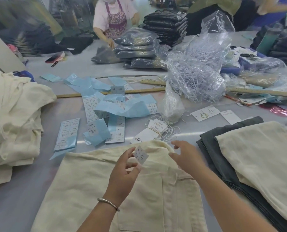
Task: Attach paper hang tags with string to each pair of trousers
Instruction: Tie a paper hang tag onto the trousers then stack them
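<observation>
Hands met over cream trousers, a small printed label between them.

Left hand [125,166] pinched the small white label [141,154] at its fingertips, while the right hand [181,154] hovered open just beside it, holding nothing. Both were above the cream trousers [92,186] lying flat on the table [22,190]. Strung hang tags [156,129] lay loose just beyond the waistband; no tag showed on this pair, so it seemed undone. Folded trousers [259,154] at right looked finished; the cream heap [12,118] at left probably waited.
</observation>
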`<act>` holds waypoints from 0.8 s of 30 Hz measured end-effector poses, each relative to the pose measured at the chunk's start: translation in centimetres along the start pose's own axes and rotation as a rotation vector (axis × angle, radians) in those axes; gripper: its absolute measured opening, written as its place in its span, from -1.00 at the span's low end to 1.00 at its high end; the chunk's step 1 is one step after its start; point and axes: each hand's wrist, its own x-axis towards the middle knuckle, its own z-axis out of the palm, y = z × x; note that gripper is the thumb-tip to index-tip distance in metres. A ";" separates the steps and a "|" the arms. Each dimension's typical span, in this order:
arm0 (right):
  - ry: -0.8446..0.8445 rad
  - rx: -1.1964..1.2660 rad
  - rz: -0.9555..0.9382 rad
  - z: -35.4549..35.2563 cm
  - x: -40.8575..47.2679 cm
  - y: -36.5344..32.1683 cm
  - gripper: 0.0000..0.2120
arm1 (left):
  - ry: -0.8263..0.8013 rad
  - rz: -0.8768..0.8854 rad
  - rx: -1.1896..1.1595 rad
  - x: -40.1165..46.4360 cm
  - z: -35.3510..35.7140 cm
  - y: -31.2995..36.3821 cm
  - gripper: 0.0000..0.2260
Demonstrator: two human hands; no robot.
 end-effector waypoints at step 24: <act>-0.415 -0.824 -0.753 6.2 16.3 -6.8 -0.45 | 0.254 -0.045 -0.150 7.8 -2.0 -4.8 -0.48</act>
